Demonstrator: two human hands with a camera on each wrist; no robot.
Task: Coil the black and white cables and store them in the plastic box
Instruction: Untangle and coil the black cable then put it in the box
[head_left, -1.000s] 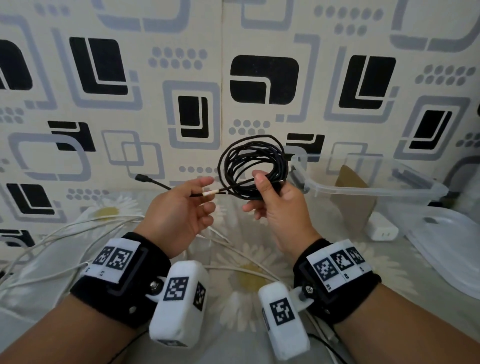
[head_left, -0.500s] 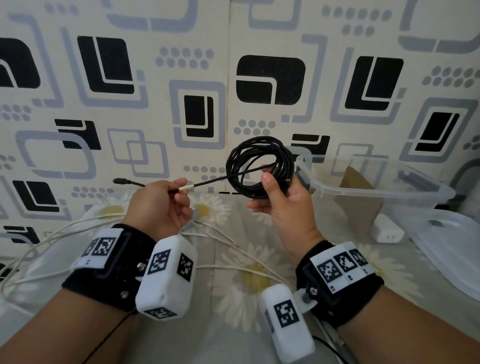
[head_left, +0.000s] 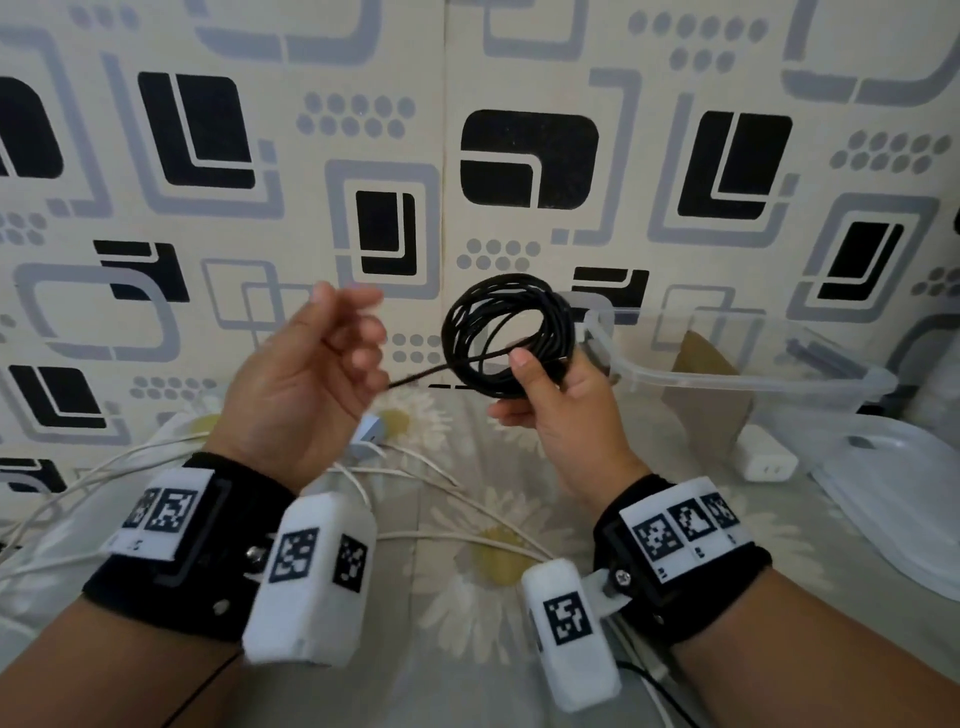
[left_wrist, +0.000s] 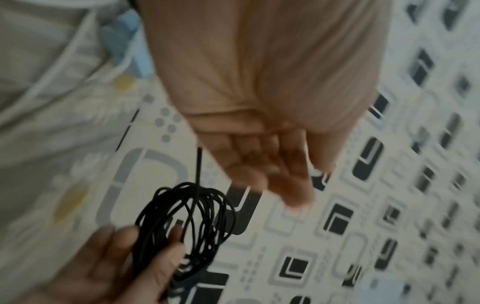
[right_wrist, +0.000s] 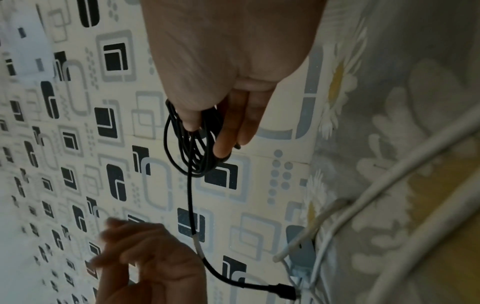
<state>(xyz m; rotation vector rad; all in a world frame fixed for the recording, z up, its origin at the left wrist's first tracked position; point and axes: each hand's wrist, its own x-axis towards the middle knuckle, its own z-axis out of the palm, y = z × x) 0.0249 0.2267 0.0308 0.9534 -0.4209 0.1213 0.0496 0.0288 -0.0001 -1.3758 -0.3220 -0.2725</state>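
Note:
My right hand (head_left: 545, 370) holds the coiled black cable (head_left: 562, 332) upright in front of the wall, thumb on the front of the bundle. The coil's loose tail (right_wrist: 190, 195) runs left past my left hand (head_left: 347, 332), ending in a black plug (right_wrist: 285, 289). That hand is raised beside the tail with its fingers loosely spread, and I see no grip on it. White cables (right_wrist: 389, 175) lie loose on the flowered cloth below. The clear plastic box (head_left: 727, 378) stands just right of the coil.
Inside the box leans a piece of brown cardboard (head_left: 701, 364). A white charger (head_left: 766, 462) sits by the box, and the box lid (head_left: 909, 499) lies at the far right. A light-blue adapter (head_left: 366, 434) rests among the white cables. The patterned wall is close behind.
My left hand has let go of the black tail it was pinching and risen, its fingers spreading. The right hand keeps the coil in nearly the same place.

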